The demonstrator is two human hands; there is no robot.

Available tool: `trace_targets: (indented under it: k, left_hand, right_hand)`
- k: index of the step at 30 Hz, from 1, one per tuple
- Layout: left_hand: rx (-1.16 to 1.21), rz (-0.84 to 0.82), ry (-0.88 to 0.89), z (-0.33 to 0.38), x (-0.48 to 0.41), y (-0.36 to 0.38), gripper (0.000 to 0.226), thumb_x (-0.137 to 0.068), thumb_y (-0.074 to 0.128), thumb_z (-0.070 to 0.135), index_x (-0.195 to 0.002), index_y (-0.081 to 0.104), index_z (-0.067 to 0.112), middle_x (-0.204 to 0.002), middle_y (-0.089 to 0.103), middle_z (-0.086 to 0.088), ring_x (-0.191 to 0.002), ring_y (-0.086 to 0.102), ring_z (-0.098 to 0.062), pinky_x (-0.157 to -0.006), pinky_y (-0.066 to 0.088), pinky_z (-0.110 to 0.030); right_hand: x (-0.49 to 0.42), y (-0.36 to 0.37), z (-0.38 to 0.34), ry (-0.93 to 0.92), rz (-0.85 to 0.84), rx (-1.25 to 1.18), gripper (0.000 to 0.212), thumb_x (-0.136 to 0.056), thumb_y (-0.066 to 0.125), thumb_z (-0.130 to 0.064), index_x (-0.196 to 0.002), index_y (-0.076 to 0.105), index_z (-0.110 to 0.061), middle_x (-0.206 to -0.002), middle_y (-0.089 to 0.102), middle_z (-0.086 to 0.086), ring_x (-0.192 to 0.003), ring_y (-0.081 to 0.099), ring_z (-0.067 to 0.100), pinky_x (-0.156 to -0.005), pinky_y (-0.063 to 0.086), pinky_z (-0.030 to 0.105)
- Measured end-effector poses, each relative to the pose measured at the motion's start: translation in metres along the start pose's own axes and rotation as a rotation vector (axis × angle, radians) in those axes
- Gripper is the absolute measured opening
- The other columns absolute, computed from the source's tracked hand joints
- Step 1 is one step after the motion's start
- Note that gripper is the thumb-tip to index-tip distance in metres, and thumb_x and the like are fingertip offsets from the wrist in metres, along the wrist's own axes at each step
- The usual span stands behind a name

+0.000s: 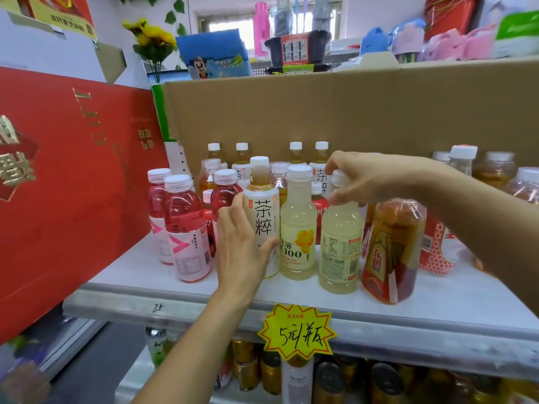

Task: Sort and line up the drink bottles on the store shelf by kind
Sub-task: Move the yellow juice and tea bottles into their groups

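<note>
On the white shelf [163,275] my left hand [240,246] grips the lower body of a cream-labelled tea bottle [261,211]. My right hand [370,177] holds the neck and cap of a pale yellow lemon drink bottle [339,246]. A second lemon bottle [298,225] with a yellow flower on its label stands between the two. Pink drink bottles [185,225] stand in a group at the left. An orange tea bottle [392,249] stands to the right. More tea bottles [296,154] line the back.
A brown cardboard box [350,112] forms the wall behind the bottles. A red gift box [67,176] leans at the left side. A yellow price tag [297,332] hangs on the shelf's front edge. Cans and bottles [329,380] fill the shelf below. More bottles [495,170] stand far right.
</note>
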State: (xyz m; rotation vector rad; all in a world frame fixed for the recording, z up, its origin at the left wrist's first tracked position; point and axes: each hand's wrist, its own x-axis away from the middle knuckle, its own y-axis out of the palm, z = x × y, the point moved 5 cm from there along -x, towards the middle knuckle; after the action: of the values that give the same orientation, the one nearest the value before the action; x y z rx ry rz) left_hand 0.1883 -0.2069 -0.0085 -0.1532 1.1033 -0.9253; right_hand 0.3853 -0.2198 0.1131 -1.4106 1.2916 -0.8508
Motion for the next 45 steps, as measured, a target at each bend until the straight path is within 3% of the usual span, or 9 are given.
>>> trace_targets:
  k: [4, 8, 12, 21, 26, 31, 35, 39, 45]
  left_hand:
    - [0.077, 0.216, 0.265, 0.035, -0.006, -0.015, 0.075, -0.081, 0.078, 0.014, -0.143, 0.037, 0.003, -0.132, 0.041, -0.012, -0.123, 0.038, -0.023, -0.108, 0.033, -0.029]
    - [0.271, -0.074, 0.274, 0.083, -0.036, -0.016, 0.068, -0.099, 0.057, 0.017, -0.155, 0.019, 0.009, -0.153, 0.030, -0.010, -0.142, 0.031, -0.020, -0.112, 0.025, -0.022]
    - [0.090, -0.383, 0.222, 0.097, -0.061, 0.006, 0.056, -0.105, 0.045, 0.023, -0.155, 0.021, 0.012, -0.154, 0.031, -0.011, -0.138, 0.039, -0.026, -0.108, 0.033, -0.033]
    - [0.100, -0.340, 0.279, 0.096, -0.053, -0.019, 0.042, -0.102, 0.052, 0.031, -0.142, 0.049, 0.018, -0.139, 0.049, -0.005, -0.125, 0.050, -0.021, -0.096, 0.036, -0.028]
    - [0.187, -0.325, 0.296, 0.085, -0.042, -0.038, 0.044, -0.098, 0.057, 0.038, -0.139, 0.053, 0.022, -0.130, 0.054, 0.001, -0.116, 0.053, -0.016, -0.100, 0.044, -0.034]
    - [0.506, -0.347, 0.143, 0.069, -0.022, -0.031, 0.055, -0.091, 0.067, 0.040, -0.142, 0.048, 0.028, -0.122, 0.065, 0.014, -0.107, 0.062, 0.001, -0.094, 0.052, -0.027]
    - [0.764, -0.434, -0.012, 0.056, -0.005, -0.008, 0.036, -0.089, 0.067, 0.046, -0.119, 0.059, 0.028, -0.111, 0.072, 0.012, -0.102, 0.068, -0.003, -0.093, 0.056, -0.043]
    - [0.878, -0.459, -0.027, 0.055, 0.002, -0.004, 0.036, -0.088, 0.063, 0.047, -0.118, 0.060, 0.027, -0.112, 0.072, 0.012, -0.105, 0.068, -0.004, -0.094, 0.056, -0.043]
    - [0.933, -0.366, 0.025, 0.063, -0.008, -0.019, 0.030, -0.091, 0.063, 0.038, -0.114, 0.060, 0.019, -0.107, 0.072, 0.007, -0.101, 0.068, -0.009, -0.091, 0.056, -0.042]
  right_hand:
    - [0.004, 0.001, 0.003, -0.013, 0.033, -0.047, 0.061, -0.091, 0.068, -0.031, -0.141, 0.035, -0.023, -0.128, 0.055, 0.001, -0.087, 0.059, 0.011, -0.066, 0.046, 0.024]
    - [0.007, 0.008, 0.004, -0.004, 0.103, -0.052, 0.054, -0.093, 0.064, -0.032, -0.137, 0.036, -0.021, -0.137, 0.051, 0.004, -0.103, 0.050, 0.019, -0.071, 0.040, 0.030]
    - [0.010, 0.014, 0.005, -0.009, 0.174, -0.104, 0.047, -0.097, 0.057, -0.031, -0.138, 0.037, -0.020, -0.138, 0.046, 0.005, -0.102, 0.045, 0.017, -0.075, 0.037, 0.029]
    - [0.032, 0.020, 0.011, -0.069, 0.387, -0.299, 0.044, -0.095, 0.062, -0.032, -0.133, 0.043, -0.019, -0.131, 0.053, 0.002, -0.106, 0.053, 0.013, -0.087, 0.045, 0.030]
    - [0.040, 0.026, 0.010, -0.061, 0.432, -0.357, 0.063, -0.091, 0.066, -0.037, -0.143, 0.037, -0.019, -0.143, 0.049, 0.001, -0.124, 0.051, 0.016, -0.101, 0.044, 0.033]
    - [0.048, 0.064, 0.018, -0.002, 0.455, -0.727, 0.042, -0.090, 0.066, -0.039, -0.125, 0.049, -0.025, -0.115, 0.062, -0.014, -0.105, 0.061, 0.003, -0.081, 0.050, 0.023]
    - [0.053, 0.088, 0.017, -0.008, 0.465, -0.913, 0.028, -0.091, 0.058, -0.043, -0.113, 0.053, -0.026, -0.107, 0.064, -0.012, -0.092, 0.063, -0.007, -0.070, 0.050, 0.014]
    - [0.056, 0.086, 0.016, -0.018, 0.507, -0.885, 0.037, -0.089, 0.055, -0.050, -0.113, 0.053, -0.023, -0.110, 0.065, -0.006, -0.099, 0.064, 0.005, -0.078, 0.053, 0.024]
    - [0.063, 0.073, 0.008, -0.055, 0.596, -0.807, 0.026, -0.095, 0.057, -0.039, -0.112, 0.054, -0.019, -0.105, 0.064, -0.007, -0.089, 0.061, -0.005, -0.068, 0.047, 0.008]
